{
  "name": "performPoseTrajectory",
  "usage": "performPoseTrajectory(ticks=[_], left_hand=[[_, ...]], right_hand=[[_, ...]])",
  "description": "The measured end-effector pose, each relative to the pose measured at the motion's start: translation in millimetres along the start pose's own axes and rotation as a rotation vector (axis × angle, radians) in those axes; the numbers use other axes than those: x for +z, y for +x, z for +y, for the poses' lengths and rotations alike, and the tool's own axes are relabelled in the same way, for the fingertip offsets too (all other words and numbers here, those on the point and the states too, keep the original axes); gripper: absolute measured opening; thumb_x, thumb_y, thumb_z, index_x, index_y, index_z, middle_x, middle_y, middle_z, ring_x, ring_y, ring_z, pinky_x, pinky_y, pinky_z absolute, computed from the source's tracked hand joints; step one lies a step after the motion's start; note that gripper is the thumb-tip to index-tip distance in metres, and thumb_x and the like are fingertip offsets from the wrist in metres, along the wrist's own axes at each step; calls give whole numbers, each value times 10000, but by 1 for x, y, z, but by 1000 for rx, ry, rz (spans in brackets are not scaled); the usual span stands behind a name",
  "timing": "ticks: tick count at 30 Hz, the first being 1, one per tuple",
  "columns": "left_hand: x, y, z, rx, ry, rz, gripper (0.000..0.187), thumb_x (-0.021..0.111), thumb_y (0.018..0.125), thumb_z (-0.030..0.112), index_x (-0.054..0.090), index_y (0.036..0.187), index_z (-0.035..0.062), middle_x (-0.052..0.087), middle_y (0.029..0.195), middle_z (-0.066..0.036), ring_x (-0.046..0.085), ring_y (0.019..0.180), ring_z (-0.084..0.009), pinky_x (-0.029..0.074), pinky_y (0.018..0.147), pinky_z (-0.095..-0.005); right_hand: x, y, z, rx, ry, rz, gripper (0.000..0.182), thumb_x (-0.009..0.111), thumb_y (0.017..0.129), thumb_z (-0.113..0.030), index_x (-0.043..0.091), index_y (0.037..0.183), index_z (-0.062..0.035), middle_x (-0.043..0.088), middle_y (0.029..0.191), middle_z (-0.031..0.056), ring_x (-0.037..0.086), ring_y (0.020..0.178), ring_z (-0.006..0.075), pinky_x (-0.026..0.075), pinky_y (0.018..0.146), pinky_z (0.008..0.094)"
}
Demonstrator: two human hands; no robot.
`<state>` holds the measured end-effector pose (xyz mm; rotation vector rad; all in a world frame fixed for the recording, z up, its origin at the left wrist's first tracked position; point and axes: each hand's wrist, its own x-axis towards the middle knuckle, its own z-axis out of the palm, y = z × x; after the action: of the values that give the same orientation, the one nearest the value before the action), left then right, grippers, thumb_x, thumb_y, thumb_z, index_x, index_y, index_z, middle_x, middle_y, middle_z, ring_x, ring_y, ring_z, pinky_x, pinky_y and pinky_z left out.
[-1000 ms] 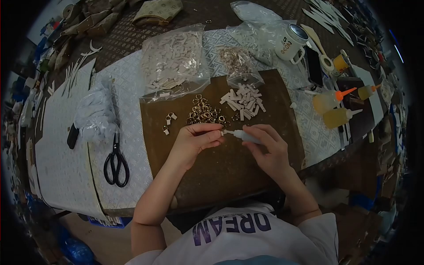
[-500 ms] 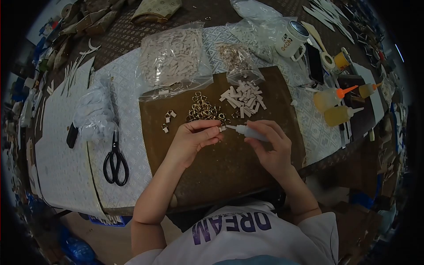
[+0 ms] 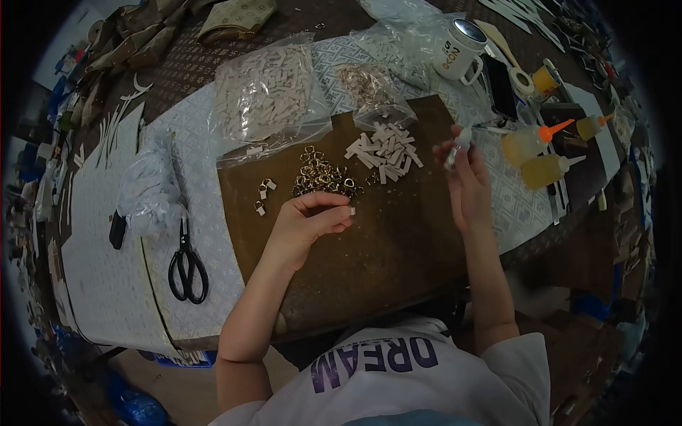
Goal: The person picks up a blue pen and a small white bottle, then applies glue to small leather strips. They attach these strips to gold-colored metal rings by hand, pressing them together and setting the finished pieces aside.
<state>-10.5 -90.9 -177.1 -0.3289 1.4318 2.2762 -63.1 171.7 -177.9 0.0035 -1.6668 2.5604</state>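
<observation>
My left hand is closed, thumb and forefinger pinching a small pale tab just in front of a pile of gold-coloured metal clasps. At the right edge of the brown work mat, my right hand is closed around a small, pale squeeze bottle, blurred by motion. Between the hands and a little farther back lies a heap of pale flat strips. Left of the clasps, a few clasps with pale tabs on them lie apart on the mat.
Clear bags of pale strips and small metal parts lie behind the mat. To the right are a mug, a phone and an orange-tipped bottle. Black-handled scissors rest at left.
My right hand has carried the squeeze bottle away from the tab, right and back to the mat's edge. My left hand keeps its pinch in nearly the same place.
</observation>
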Motion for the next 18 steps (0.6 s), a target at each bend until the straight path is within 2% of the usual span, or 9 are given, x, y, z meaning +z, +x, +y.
performPoseTrajectory(ticks=[1,2,5,11,18], left_hand=[[0,0,0,2,19,2,171,674,794,28,646,960,-1,664,843,-74,649,736,-136,537,672,-233],[0,0,-1,0,25,3,171,676,791,27,647,957,1,663,840,-72,648,732,-135,536,670,-232],[1,1,-1,8,38,3,167,679,786,23,648,949,6,661,832,-68,645,720,-132,535,663,-230],[1,2,-2,6,51,5,155,679,785,20,645,935,13,660,820,-64,642,709,-127,529,659,-223],[1,3,-3,24,84,1,139,668,791,19,627,923,33,646,805,-48,629,693,-114,516,641,-215]], right_hand=[[-4,11,-1,-60,-85,26,348,457,969,-171,408,1276,-15,562,1042,55,544,978,150,432,871,287],[-18,23,7,-118,-265,28,315,477,946,-92,416,1244,-10,565,1069,63,544,1033,166,427,917,294],[-27,34,21,-171,-476,67,288,502,913,-27,434,1192,-8,565,1097,79,545,1057,160,432,917,281],[-34,34,39,-285,-619,22,290,534,879,20,438,1150,-21,568,1099,86,559,1047,157,455,879,274],[-31,32,39,-276,-682,25,309,554,868,9,433,1150,-28,561,1108,95,568,1025,169,457,870,278]])
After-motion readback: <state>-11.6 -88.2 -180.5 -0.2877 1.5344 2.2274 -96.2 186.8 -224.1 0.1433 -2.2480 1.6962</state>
